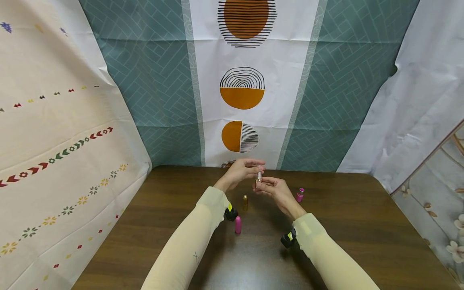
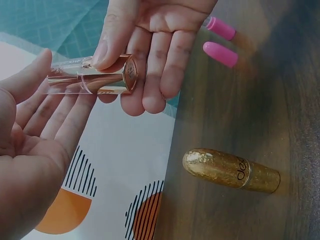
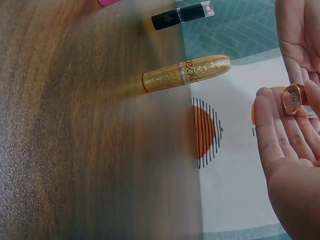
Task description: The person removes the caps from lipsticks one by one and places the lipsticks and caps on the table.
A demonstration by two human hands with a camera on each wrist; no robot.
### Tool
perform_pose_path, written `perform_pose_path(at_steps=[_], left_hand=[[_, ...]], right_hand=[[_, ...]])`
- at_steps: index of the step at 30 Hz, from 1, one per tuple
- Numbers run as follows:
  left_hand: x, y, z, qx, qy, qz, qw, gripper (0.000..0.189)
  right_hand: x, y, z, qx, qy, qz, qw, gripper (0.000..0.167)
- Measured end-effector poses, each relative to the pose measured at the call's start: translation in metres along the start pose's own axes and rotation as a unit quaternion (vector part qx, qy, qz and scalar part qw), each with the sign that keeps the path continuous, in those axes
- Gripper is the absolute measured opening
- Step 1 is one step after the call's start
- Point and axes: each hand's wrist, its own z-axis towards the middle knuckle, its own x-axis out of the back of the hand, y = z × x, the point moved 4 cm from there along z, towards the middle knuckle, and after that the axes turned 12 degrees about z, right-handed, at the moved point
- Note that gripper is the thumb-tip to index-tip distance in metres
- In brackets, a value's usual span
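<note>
Both hands hold one lipstick (image 2: 107,80) above the far part of the table. It has a clear cap end and a shiny rose-gold base. The left hand (image 1: 240,174) pinches the clear end between thumb and fingers. On the rose-gold end is the right hand (image 1: 277,191), its thumb pressing the tube against its fingers. In the right wrist view the flat end of the rose-gold base (image 3: 291,99) shows, while the rest is mostly hidden by the hand. Just below the hands stands a gold glittery lipstick (image 1: 245,201), upright and touched by neither hand.
A pink bullet-shaped cap (image 1: 237,224) stands beside the left wrist. Right of the right hand stands an uncapped pink tube (image 1: 300,195). A black tube with a clear top (image 3: 182,16) appears in the right wrist view. Patterned cloth (image 1: 243,137) hangs behind the wooden table (image 1: 362,225).
</note>
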Motion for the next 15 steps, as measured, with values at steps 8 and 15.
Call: perform_pose_path(at_steps=[8, 15], left_hand=[[0.006, 0.004, 0.002, -0.002, 0.042, -0.02, 0.9989, 0.035], [0.012, 0.007, 0.004, -0.011, 0.064, -0.027, 0.9975, 0.038]], right_hand=[[0.0, 0.009, -0.002, 0.009, -0.003, -0.024, 0.9997, 0.038], [0.005, 0.008, -0.004, 0.011, 0.013, -0.013, 0.9998, 0.037]])
